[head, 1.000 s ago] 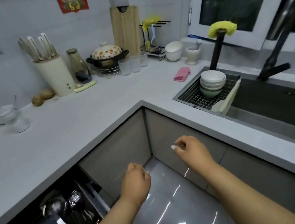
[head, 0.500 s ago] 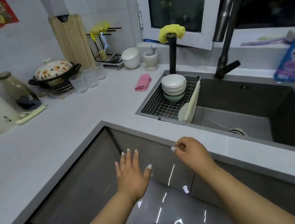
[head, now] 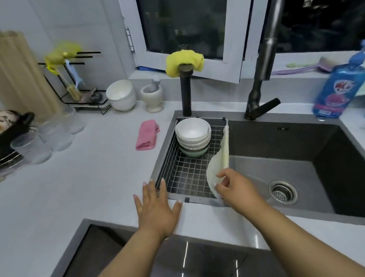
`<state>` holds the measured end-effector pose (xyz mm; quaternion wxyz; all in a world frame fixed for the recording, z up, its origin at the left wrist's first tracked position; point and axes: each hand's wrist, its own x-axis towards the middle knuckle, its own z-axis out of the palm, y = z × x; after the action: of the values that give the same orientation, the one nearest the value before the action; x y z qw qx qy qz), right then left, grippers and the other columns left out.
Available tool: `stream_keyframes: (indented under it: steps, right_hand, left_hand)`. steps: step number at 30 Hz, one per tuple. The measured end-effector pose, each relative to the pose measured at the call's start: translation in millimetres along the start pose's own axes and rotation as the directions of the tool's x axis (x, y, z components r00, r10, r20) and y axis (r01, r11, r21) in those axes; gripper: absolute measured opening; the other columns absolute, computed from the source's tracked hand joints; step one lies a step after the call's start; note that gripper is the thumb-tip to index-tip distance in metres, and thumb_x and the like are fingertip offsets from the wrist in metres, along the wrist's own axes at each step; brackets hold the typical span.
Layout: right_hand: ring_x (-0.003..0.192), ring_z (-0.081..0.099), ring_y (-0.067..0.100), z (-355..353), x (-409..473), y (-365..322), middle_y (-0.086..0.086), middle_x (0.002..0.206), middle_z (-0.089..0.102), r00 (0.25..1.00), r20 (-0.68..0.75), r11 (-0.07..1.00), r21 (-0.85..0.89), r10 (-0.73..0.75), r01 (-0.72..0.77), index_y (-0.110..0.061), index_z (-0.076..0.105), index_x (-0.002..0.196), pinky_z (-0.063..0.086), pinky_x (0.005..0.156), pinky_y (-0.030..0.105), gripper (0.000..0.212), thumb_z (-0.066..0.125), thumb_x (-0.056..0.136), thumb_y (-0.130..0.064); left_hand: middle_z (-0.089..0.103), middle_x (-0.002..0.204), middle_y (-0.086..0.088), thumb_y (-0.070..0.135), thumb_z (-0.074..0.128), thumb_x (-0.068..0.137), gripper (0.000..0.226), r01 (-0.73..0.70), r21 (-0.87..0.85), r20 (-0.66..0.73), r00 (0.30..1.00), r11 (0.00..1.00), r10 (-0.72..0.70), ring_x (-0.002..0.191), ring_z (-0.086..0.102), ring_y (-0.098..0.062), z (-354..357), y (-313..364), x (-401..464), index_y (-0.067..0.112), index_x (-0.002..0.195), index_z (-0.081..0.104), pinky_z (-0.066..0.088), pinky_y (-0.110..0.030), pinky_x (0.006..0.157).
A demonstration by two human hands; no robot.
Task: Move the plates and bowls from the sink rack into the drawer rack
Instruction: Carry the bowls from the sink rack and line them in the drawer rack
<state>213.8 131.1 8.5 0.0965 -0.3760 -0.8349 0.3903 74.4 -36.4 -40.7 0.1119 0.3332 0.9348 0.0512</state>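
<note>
While my right hand (head: pixel 233 188) pinches the near rim of the plates (head: pixel 219 163), thumb and fingers curled round the edge, my left hand (head: pixel 158 205) lies flat with fingers spread straight on the counter (head: pixel 72 190), its fingertips at the near left corner of the sink rack (head: pixel 189 177). Those plates stand on edge, leaning against the rack's right side, their long line running away from my right hand toward the window. Beyond my left fingertips lies bare wire grid, and past that a stack of bowls (head: pixel 193 137) sits upright at the rack's far end, mouths up, a green one at the bottom. To the right of my right hand the sink basin (head: pixel 289 173) drops open, with the drain just beside my wrist. Left of the rack a pink cloth (head: pixel 147 135) lies on the counter. Far off to the right stands a blue soap bottle (head: pixel 339 91); its label is too blurred to read. Below my forearms the counter edge meets dark cabinet fronts (head: pixel 209 265).
</note>
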Motion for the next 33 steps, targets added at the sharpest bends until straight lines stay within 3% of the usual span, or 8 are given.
stream_keyframes:
  steps: [6,12,17,19,21,24,33]
  right_hand:
    - [0.071,0.057,0.009,19.9,64.6,-27.2,-0.007,0.078,0.059,0.999,-0.012,0.999,0.028,0.038,-0.038,-0.022,0.054,0.120,0.041,0.059,0.023,0.034,0.059,0.090,-0.037]
    - [0.077,0.061,0.018,36.3,141.1,-45.1,-0.002,0.080,0.059,0.994,0.044,0.994,-0.035,0.102,-0.101,-0.022,0.037,0.135,0.045,0.063,0.029,0.051,0.057,0.090,-0.037]
    - [0.089,0.065,0.030,45.5,194.8,-52.8,0.009,0.097,0.064,0.983,0.081,0.977,-0.153,0.163,-0.149,-0.023,0.031,0.141,0.055,0.079,0.038,0.059,0.056,0.090,-0.034]
    - [0.078,0.068,0.029,47.6,206.4,-54.1,0.012,0.092,0.069,0.972,0.132,0.964,-0.208,0.193,-0.164,-0.020,0.030,0.141,0.058,0.077,0.040,0.057,0.054,0.091,-0.034]
    - [0.062,0.069,0.026,48.1,211.6,-54.9,0.010,0.074,0.070,0.958,0.193,0.958,-0.237,0.212,-0.164,-0.013,0.038,0.133,0.059,0.070,0.037,0.046,0.051,0.093,-0.033]
    - [0.057,0.070,0.024,47.8,215.2,-55.2,0.005,0.061,0.068,0.956,0.221,0.939,-0.324,0.193,-0.115,-0.010,0.050,0.106,0.055,0.064,0.031,0.027,0.048,0.095,-0.035]
    - [0.047,0.062,0.024,42.2,218.4,-64.5,0.011,0.065,0.071,0.960,0.182,0.931,-0.337,0.214,-0.143,-0.008,0.054,0.090,0.057,0.070,0.034,0.037,0.051,0.092,-0.044]
  left_hand:
    - [-0.021,0.157,-0.010,0.067,0.009,0.090,0.078,-0.073,0.036,0.055,0.996,0.997,0.071,0.142,-0.026,-0.024,-1.5,-21.5,65.5,0.021,0.148,-0.018,-0.013,-0.050,0.116]
    - [-0.018,0.158,-0.008,0.070,-0.018,0.072,0.084,-0.195,0.063,-0.055,0.979,0.979,0.199,0.144,-0.023,-0.020,1.2,-31.6,85.4,0.025,0.143,-0.024,-0.012,-0.045,0.117]
    - [-0.009,0.158,-0.007,0.071,-0.012,0.080,0.084,-0.218,0.013,-0.120,0.968,0.976,0.218,0.145,-0.017,-0.023,8.7,-35.5,88.8,0.024,0.150,-0.008,-0.007,-0.046,0.116]
    - [0.002,0.159,-0.009,0.070,-0.003,0.086,0.081,-0.207,0.023,-0.115,0.971,0.978,0.208,0.146,-0.006,-0.025,11.5,-36.6,90.6,0.022,0.151,0.003,-0.001,-0.047,0.115]
    - [0.018,0.157,-0.011,0.067,0.010,0.091,0.077,-0.199,0.023,-0.101,0.974,0.980,0.201,0.146,0.010,-0.027,12.7,-37.5,91.6,0.020,0.151,0.018,0.008,-0.048,0.112]
    - [0.023,0.155,-0.011,0.066,0.014,0.092,0.075,-0.209,0.034,-0.110,0.971,0.977,0.212,0.145,0.015,-0.027,14.9,-37.8,92.5,0.019,0.150,0.023,0.011,-0.049,0.111]
    - [0.030,0.153,-0.012,0.065,0.015,0.091,0.076,-0.200,0.050,-0.106,0.973,0.978,0.205,0.144,0.020,-0.027,15.0,-38.2,93.5,0.017,0.148,0.030,0.012,-0.049,0.110]
